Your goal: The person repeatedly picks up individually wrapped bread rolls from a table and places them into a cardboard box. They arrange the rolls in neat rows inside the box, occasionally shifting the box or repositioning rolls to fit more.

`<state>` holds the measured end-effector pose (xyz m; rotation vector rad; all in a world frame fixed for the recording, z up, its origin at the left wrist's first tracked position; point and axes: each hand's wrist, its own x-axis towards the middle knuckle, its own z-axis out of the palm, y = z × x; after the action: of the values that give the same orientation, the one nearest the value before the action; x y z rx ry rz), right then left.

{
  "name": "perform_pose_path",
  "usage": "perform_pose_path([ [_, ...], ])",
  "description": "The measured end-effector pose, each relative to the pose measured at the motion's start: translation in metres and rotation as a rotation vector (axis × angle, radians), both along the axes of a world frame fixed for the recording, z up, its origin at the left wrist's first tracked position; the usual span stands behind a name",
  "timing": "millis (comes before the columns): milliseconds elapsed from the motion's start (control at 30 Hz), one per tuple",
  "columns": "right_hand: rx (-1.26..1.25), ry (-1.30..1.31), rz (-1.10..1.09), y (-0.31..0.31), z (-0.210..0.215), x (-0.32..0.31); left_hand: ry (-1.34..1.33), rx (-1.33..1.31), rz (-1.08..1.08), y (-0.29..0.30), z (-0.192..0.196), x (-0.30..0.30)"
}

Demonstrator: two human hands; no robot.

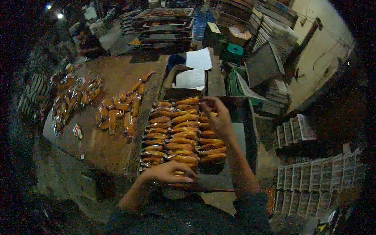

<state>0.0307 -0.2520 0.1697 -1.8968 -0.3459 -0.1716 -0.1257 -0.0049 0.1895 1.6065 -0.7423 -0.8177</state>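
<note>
Long orange-brown pieces in clear wrapping [184,134], of a kind I cannot make out for certain, lie side by side in three columns in a dark shallow tray [253,137]. My left hand [170,172] is laid across the near end of the middle column, its fingers stretched to the right over the wrapped pieces. At the far end of the right column is my right hand [217,117], thumb and fingers apart and touching or just above the pieces there. Nothing held shows in either hand.
Loose wrapped pieces [119,107] lie on the brown table [109,72] to the left, with a shinier heap [70,98] beyond. Paper sheets [190,79] rest on a box behind the tray. Stacked trays [166,29] stand farther back; crates [313,176] stand right. A person [90,43] sits far left.
</note>
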Motion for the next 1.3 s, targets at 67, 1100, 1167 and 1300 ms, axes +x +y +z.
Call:
perform_pose_path([
  [67,-0.041,-0.032,0.129,0.064,0.025,-0.048,0.195,0.097,0.136,0.054,0.012,-0.023],
  [1100,-0.82,-0.129,-0.24,0.489,-0.296,-0.004,0.189,0.589,0.658,0.57,-0.2,-0.113],
  [1167,-0.869,-0.12,-0.236,0.509,-0.282,-0.025,0.177,0.542,0.688,0.579,-0.196,-0.08],
  [1300,-0.716,0.067,-0.268,0.521,-0.23,-0.033,-0.034,0.633,0.655,0.588,-0.202,0.001],
])
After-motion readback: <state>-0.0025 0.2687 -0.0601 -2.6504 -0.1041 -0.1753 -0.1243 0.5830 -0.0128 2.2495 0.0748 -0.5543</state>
